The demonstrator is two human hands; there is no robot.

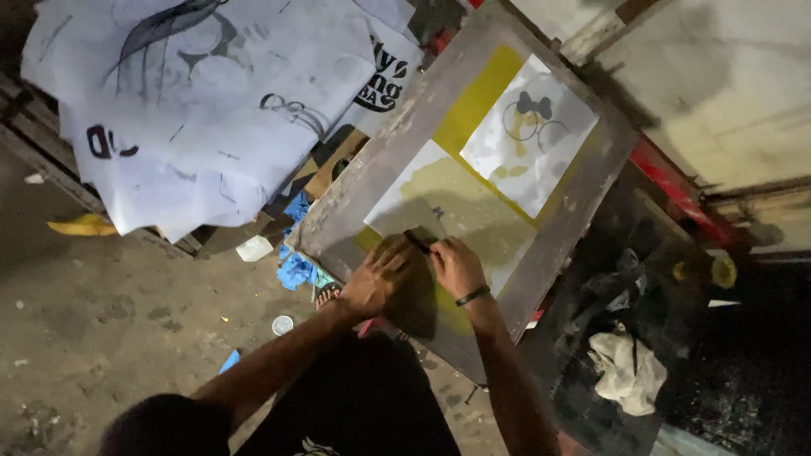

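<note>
At the lower middle of the frame, the left hand [378, 279] lies spread flat on the wooden screen frame [384, 160], bracing it. Just beside it the right hand [456, 266] is closed around a small dark tool [417, 241], its tip on the yellow mesh [473, 110]. Pressing too hard could tear the mesh. Further off, at the upper left, lie printed sheets [211, 93].

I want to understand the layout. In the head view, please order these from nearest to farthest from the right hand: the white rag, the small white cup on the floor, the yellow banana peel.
1. Small white cup: on the floor, to the left of the right hand.
2. White rag: on the dark surface, lower right.
3. Yellow banana peel: far left on the floor.
</note>
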